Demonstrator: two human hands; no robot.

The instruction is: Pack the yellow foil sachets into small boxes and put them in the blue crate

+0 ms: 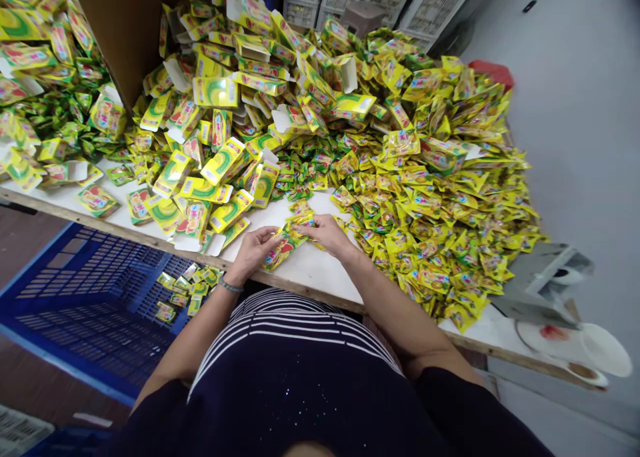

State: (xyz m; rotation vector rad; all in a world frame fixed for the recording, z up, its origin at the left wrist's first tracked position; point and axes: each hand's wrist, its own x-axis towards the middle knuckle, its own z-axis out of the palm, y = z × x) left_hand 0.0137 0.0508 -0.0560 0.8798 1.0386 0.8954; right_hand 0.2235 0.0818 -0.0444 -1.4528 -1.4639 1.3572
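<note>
My left hand (255,249) and my right hand (327,234) meet at the near edge of a white table (315,267). Together they grip a small stack of yellow-green sachets (286,244) lying flat on the tabletop. A bracelet circles my left wrist. Just beyond my right hand spreads a big heap of the same sachets (430,197). To the left of my left hand lies a pile of yellow-green cardboard boxes (215,177), many with open flaps.
A blue plastic crate (75,297) below the table's left front holds several filled boxes (183,290). A brown cardboard panel (120,24) stands at the back left. White crates (400,0) line the far wall. A tape dispenser (540,280) and tape rolls (575,350) sit at right.
</note>
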